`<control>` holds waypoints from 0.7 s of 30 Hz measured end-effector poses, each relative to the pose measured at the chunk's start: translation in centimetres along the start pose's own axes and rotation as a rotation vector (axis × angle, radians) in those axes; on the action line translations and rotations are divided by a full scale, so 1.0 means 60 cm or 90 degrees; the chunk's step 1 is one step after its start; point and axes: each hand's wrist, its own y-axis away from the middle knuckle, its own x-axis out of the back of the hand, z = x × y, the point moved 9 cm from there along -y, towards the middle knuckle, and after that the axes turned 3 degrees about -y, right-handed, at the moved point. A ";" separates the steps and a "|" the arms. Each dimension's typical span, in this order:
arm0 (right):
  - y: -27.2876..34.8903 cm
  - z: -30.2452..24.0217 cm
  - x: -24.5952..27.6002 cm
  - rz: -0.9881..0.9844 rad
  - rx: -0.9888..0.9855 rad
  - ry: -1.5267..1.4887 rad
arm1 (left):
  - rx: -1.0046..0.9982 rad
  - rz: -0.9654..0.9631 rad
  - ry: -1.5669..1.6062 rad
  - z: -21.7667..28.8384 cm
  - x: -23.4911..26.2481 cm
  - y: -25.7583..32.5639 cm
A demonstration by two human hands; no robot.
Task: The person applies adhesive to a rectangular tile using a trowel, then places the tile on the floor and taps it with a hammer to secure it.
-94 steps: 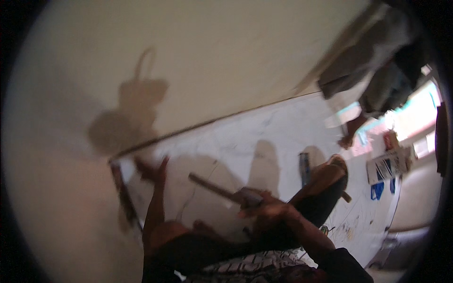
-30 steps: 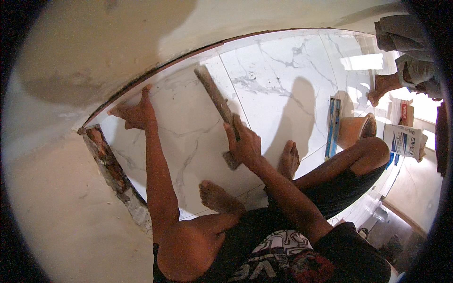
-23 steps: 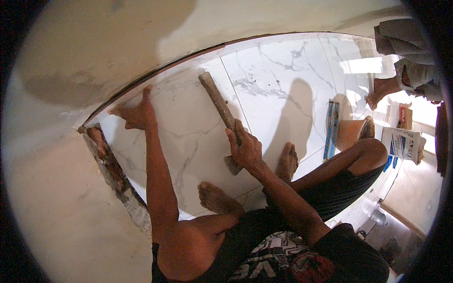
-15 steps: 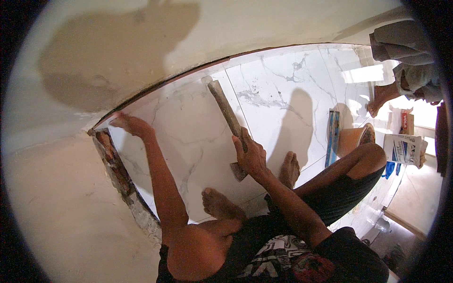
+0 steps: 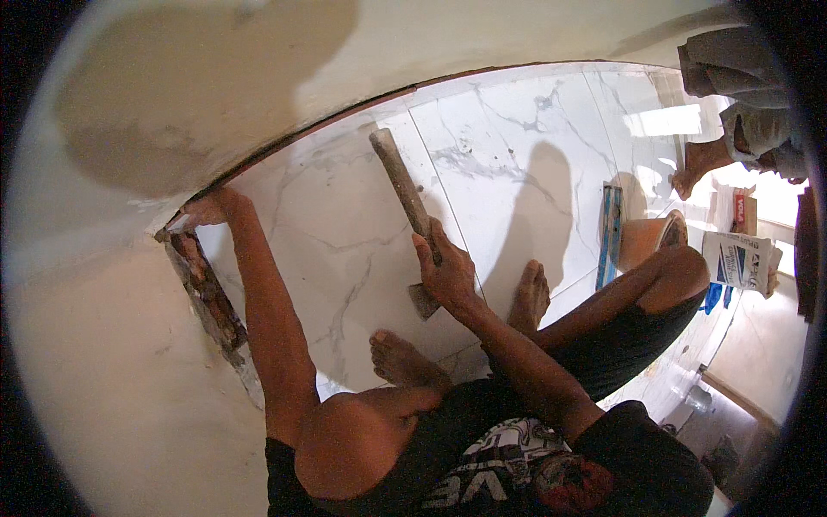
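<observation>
My right hand [image 5: 448,274] is wrapped round a hatchet [image 5: 398,177], close to its head. The thick, worn wooden handle points away from me over the floor, and the flared grey blade shows below my fingers. At the far left corner, where the two walls meet, my left hand [image 5: 209,208] reaches down onto a large white floor tile [image 5: 319,224] with grey veins. Its fingers look stretched out against the tile's edge and hold nothing I can see. Beside that forearm runs a rough, broken gap [image 5: 205,289] along the left wall.
A blue spirit level [image 5: 610,233] lies on the right, beside an orange-brown bucket [image 5: 642,244] on its side. Farther right stands a white printed bag [image 5: 736,261]. Another person's foot [image 5: 699,165] is at the upper right. The far wall [image 5: 448,34] borders the tiles.
My left hand has moved farther into the left corner, down against the tile's edge. The hatchet in my right hand has shifted slightly left.
</observation>
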 end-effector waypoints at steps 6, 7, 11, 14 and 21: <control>-0.044 -0.015 -0.001 -0.013 -0.025 -0.023 | -0.008 -0.009 -0.009 0.001 0.000 0.002; -0.044 -0.014 -0.002 -0.029 -0.048 -0.014 | -0.012 -0.014 -0.014 0.002 -0.001 0.003; -0.038 -0.023 0.007 -0.050 -0.053 -0.024 | -0.019 -0.016 -0.019 0.005 -0.002 0.005; -0.035 -0.021 0.004 -0.076 -0.074 -0.026 | -0.023 -0.020 -0.025 0.004 -0.002 0.007; -0.045 -0.011 -0.011 -0.100 -0.109 -0.009 | -0.038 -0.019 -0.037 0.001 0.000 0.011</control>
